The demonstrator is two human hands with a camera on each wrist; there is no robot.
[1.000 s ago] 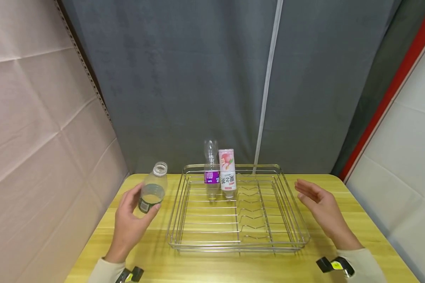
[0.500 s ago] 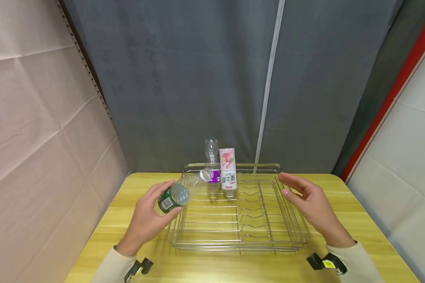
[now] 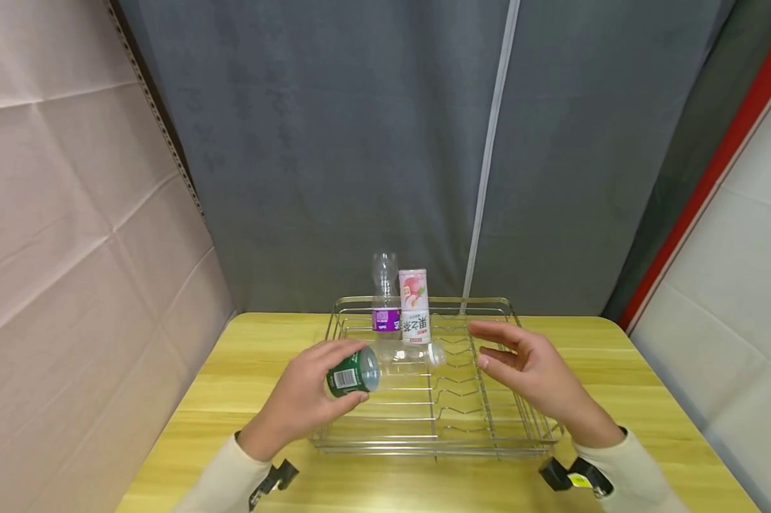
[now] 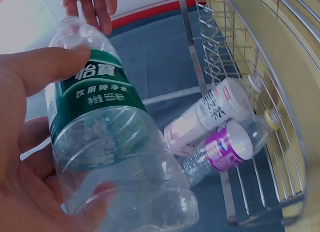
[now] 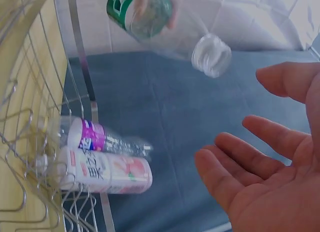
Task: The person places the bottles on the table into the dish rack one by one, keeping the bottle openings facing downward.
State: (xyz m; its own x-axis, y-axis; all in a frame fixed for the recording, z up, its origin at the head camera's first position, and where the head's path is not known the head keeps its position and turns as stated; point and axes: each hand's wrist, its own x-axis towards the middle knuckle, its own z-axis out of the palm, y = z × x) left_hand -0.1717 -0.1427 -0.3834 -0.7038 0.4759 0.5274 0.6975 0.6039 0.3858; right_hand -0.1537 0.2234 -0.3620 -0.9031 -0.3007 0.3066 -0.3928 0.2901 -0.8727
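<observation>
near edge: both sleeves over the yellow table [image 3: 244, 370]. left hand [image 3: 302, 399] wrapped round the green-label bottle [image 3: 353, 370] at its base end, bottle tipped sideways, open neck pointing right, held above the near-left part of the wire rack [image 3: 437, 445], not resting on it. right hand [image 3: 526, 370] spread, fingers loose and apart, holding nothing, palm facing the bottle mouth, just short of it.

step in hand, by the look of it: turning the bottle over for racking. next move likely needs more tilt until the neck points down, then lowering between the wires beside the others, right hand ready to steady.

far end of rack: purple-label bottle [image 3: 385, 313] and pink-label bottle [image 3: 414, 313] standing neck down, touching side by side.

view differences: left wrist view shows thumb and fingers clamped on the green-label bottle [image 4: 100, 127] and its empty inside; head view hides the grip detail. right wrist view shows the uncapped mouth and the empty palm of the right hand [image 5: 265, 177]. only head view shows the bottle's place over the rack.
</observation>
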